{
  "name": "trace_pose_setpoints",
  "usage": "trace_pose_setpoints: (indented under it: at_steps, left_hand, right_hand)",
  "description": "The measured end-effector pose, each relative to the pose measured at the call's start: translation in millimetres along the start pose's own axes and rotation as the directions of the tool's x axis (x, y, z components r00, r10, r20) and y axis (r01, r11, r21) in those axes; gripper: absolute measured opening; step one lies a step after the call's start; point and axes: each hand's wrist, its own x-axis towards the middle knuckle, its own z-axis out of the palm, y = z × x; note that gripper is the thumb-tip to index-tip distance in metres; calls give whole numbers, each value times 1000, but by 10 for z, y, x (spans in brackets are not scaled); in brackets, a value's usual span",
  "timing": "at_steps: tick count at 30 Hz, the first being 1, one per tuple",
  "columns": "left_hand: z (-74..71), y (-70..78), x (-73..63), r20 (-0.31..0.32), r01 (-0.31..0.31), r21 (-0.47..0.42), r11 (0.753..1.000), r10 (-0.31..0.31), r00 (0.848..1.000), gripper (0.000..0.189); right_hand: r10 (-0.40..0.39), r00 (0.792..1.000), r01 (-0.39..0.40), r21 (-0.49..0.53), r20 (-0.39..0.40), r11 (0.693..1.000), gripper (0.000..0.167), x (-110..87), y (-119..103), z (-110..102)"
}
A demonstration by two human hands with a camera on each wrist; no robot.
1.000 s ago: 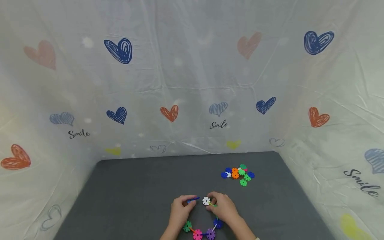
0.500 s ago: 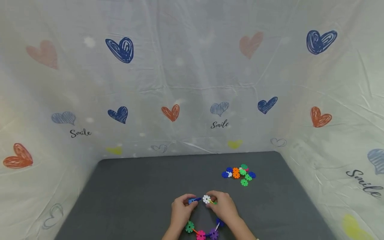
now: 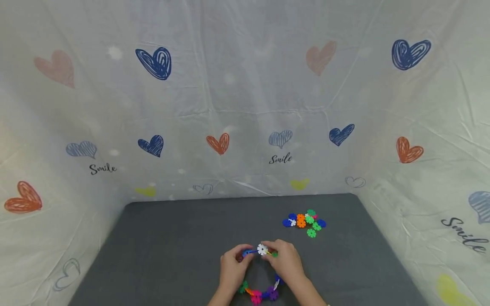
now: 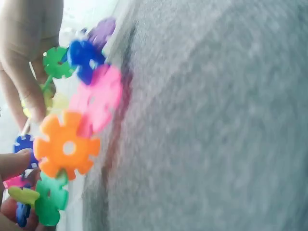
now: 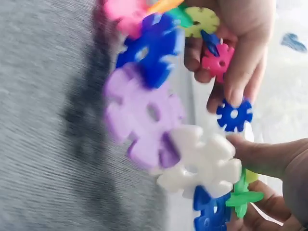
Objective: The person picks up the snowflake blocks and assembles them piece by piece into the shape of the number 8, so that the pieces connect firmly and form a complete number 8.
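Slotted snowflake discs of many colours form a looped chain between both hands. My left hand (image 3: 232, 264) pinches a blue disc (image 5: 234, 115) at the chain's one end. My right hand (image 3: 288, 262) holds the other end beside a white disc (image 3: 262, 249) and a yellow disc (image 4: 41, 103). Blue and white discs meet edge to edge; how deep the slots sit cannot be told. The loop's near side hangs low, with an orange disc (image 4: 67, 147), a pink disc (image 4: 101, 98), a purple disc (image 5: 142, 115) and a green disc (image 4: 50, 198).
A loose pile of discs, among them an orange disc (image 3: 301, 222) and a green disc (image 3: 311, 233), lies at the back right of the dark grey table (image 3: 183, 238). A pale curtain (image 3: 245, 93) printed with hearts surrounds the table.
The gap between the blue disc and the white disc has closed. Both hands have moved slightly up and the loop's near side has drawn tighter together.
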Motion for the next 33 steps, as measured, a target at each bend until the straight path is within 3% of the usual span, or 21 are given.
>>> trace_pose_setpoints:
  at_steps: [4, 7, 9, 12, 15, 17, 19, 22, 26, 29, 33]
  left_hand:
    - [-9, 59, -23, -73, -112, -23, 993, 110, 991, 16]
    - [-37, 113, -41, -129, -239, 8, 971, 238, 963, 18]
    - [-60, 150, -38, -172, -349, 49, 936, 352, 920, 21]
    - [-91, 212, -17, -223, -510, 108, 853, 521, 824, 25]
    - [-107, 280, 8, -242, -629, 105, 771, 633, 736, 26]
    - [-117, 326, 14, -250, -676, 88, 731, 673, 696, 28]
    - [-125, 374, 13, -267, -706, 81, 704, 697, 665, 30]
    - [-139, 439, -10, -295, -708, 79, 701, 695, 656, 30]
    - [-147, 508, -59, -307, -680, 43, 732, 657, 689, 29]
    - [-144, 538, -80, -305, -666, 10, 746, 636, 709, 28]
    - [-135, 547, -85, -289, -646, 33, 763, 626, 724, 25]
  right_hand:
    - [-22, 991, 24, 16, -133, 1000, 36, 7, -36, -47]
    - [-96, 973, 107, 40, -208, 993, 40, -8, -60, -69]
    - [-174, 949, 189, 33, -264, 981, 43, -15, -78, -82]
    - [-290, 885, 305, -18, -365, 952, 47, -14, -112, -118]
    - [-369, 814, 380, -70, -449, 922, 50, -9, -139, -158]
    - [-404, 779, 418, -85, -479, 905, 51, -10, -158, -186]
    - [-433, 755, 456, -81, -492, 886, 50, -16, -180, -214]
    - [-475, 729, 511, -71, -493, 857, 49, -31, -213, -253]
    - [-516, 700, 570, -49, -494, 820, 48, -46, -246, -285]
    - [-537, 694, 597, -33, -480, 801, 48, -38, -254, -296]
    - [-537, 711, 586, -40, -455, 809, 46, -39, -243, -288]
